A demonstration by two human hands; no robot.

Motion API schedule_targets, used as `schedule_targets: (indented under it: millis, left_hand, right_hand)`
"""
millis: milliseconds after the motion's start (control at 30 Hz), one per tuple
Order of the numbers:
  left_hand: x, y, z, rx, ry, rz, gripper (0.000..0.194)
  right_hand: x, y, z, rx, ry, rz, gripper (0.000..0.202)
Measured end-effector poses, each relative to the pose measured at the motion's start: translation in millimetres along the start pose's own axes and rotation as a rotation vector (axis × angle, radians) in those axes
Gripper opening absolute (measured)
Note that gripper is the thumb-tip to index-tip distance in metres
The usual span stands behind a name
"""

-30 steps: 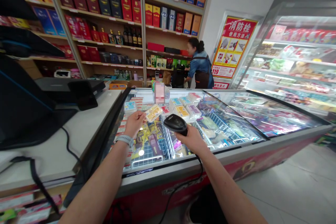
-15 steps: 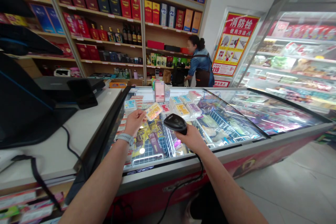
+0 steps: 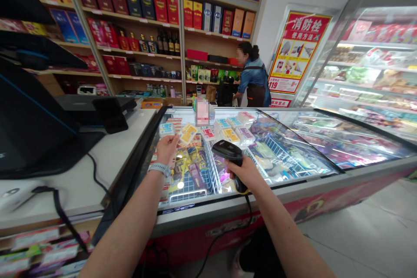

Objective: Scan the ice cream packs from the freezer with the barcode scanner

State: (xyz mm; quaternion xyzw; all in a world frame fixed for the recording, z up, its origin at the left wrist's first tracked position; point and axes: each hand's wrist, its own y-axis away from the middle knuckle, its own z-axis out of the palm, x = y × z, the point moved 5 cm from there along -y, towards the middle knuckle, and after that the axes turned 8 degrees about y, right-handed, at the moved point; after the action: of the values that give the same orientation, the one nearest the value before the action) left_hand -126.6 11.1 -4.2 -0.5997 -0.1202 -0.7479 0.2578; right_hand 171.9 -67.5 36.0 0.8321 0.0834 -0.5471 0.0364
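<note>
Across the glass-topped freezer [image 3: 312, 186], your left hand [image 3: 167, 150] pinches a yellow-labelled pack [image 3: 188, 134] by its near edge; right of it, your right hand [image 3: 248, 174] grips the black scanner [image 3: 227, 149], apart from the pack.

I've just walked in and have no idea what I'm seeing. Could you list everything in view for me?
Glass-topped chest freezer: one, grey rim, red front, centre
Corded handheld scanner: one, black, above freezer
Flat rectangular pack: one, yellow and white, above freezer
Wire baskets: several, white, inside freezer
Smooth-topped counter: one, white, left
Phone-like slab: one, black, above counter
Shelved boxes: many, mostly red, blue, orange, back wall
Rectangular poster: one, red and yellow, right of shelves
Lit display cooler: one, mixed goods, far right
Co-worker: one, blue shirt, dark apron, near shelves
Hands: two, bare; left pinching pack, right gripping scanner
</note>
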Motion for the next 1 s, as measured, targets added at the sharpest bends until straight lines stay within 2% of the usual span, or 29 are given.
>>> schedule_targets:
  millis: [167,300,467,767,1000]
  left_hand:
    - [3.3,-13.6,-22.9,0.245,0.128,-0.021,0.038]
    - [5.0,-22.2,-31.3,0.337,0.193,-0.037,0.041]
    - [-0.5,-28.9,-30.9,0.366,0.203,-0.067,0.038]
    - [-4.3,-34.8,-30.7,0.391,0.143,-0.091,0.032]
    - [-4.7,-31.5,-30.1,0.376,0.015,-0.045,0.046]
  right_hand:
    - [27.8,8.3,-0.3,-0.137,-0.561,0.127,0.033]
    - [49.9,17.3,3.5,-0.210,-0.762,0.222,0.031]
    - [63.4,24.7,8.6,-0.236,-0.813,0.231,0.030]
    - [62.6,26.0,10.9,-0.262,-0.828,0.198,0.028]
    - [60.8,28.3,11.0,-0.256,-0.816,0.192,0.030]
